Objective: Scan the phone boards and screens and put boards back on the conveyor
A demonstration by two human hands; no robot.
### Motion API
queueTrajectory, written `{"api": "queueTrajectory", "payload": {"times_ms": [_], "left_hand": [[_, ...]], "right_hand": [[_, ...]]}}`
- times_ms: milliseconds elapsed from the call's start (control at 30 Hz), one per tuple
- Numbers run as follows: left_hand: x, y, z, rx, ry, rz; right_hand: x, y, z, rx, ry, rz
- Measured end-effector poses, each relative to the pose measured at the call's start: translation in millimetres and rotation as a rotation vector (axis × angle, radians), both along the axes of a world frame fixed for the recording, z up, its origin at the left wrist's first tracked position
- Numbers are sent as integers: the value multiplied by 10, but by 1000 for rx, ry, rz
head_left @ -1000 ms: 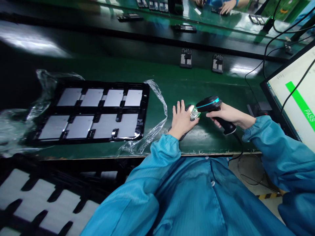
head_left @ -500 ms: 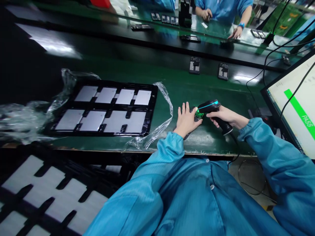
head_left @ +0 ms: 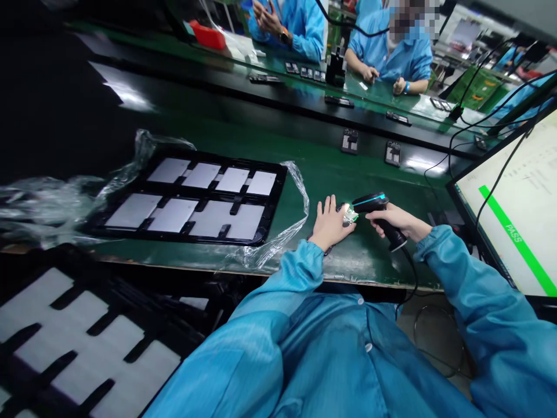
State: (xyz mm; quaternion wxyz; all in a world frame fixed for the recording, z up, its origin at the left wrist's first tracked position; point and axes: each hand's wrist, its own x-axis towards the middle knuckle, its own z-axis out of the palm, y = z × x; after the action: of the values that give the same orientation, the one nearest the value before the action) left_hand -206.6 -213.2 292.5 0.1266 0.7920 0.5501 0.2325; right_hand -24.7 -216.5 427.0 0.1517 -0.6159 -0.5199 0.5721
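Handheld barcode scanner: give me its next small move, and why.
Perhaps ease the handheld barcode scanner back from the phone assembly under the left hand: light falls on it, and the monitor shows a green PASS bar, presumably this unit's.

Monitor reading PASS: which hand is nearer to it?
Right. The right hand, holding the scanner, is left of the monitor; the left hand is farther left, on the device.

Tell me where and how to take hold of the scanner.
Take the scanner by its handle, best from the right. The slim handle slants down and rightward from the head, whose front points left at the lit device. The right grip holds the handle's upper part. The cable leaves its lower end, so probably stay above that.
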Motion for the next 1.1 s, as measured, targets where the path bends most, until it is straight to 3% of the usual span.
{"api": "queueTrajectory", "payload": {"times_ms": [1100], "left_hand": [[322,29,179,47,-55,-59]], "right_hand": [[146,298,609,-193,-162,-43]]}}
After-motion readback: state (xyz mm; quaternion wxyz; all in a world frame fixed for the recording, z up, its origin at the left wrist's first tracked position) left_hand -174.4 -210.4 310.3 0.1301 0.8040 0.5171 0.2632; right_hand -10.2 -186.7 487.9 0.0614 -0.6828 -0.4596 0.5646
